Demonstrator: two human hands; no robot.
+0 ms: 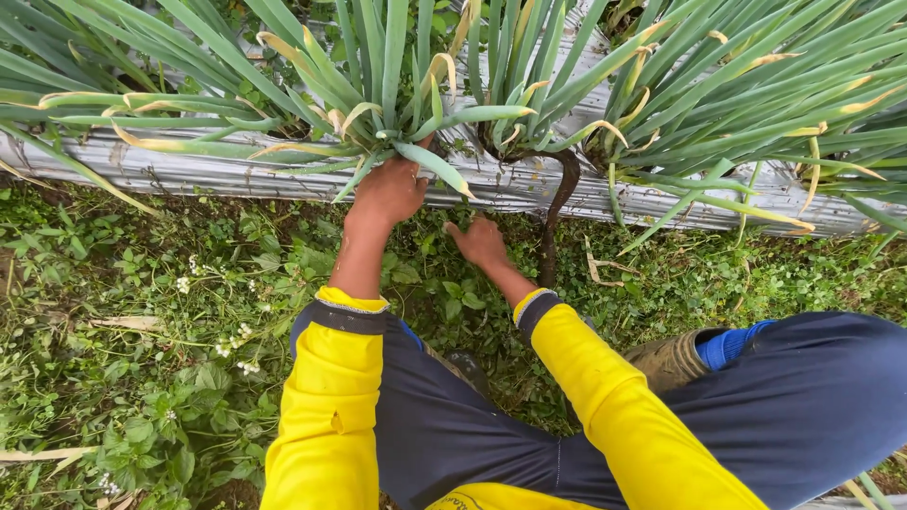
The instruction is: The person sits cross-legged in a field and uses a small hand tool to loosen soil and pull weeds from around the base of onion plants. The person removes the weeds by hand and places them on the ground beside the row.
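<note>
1. I am looking down at an outdoor bed: weedy ground cover (142, 378) nearest me, then a raised row wrapped in silver plastic mulch (189, 175) running left to right across the far side.
2. Nearest are my own crouched knees, yellow sleeves and a muddy boot (673, 359).
3. My right hand (479, 242) lies low among the weeds just short of the mulch, fingers loosely curled and apparently holding nothing, though I cannot tell for sure.
4. My left hand (389, 189) reaches further, closed around the base of a green onion clump (387, 104) on the row.
5. I judge the leaves light, hollow and easily creased, so the firm base is the place to grip.
6. Neighbouring clumps (718, 104) crowd in, and a dark curved tool (557, 203) stands just right of my left hand.
</note>
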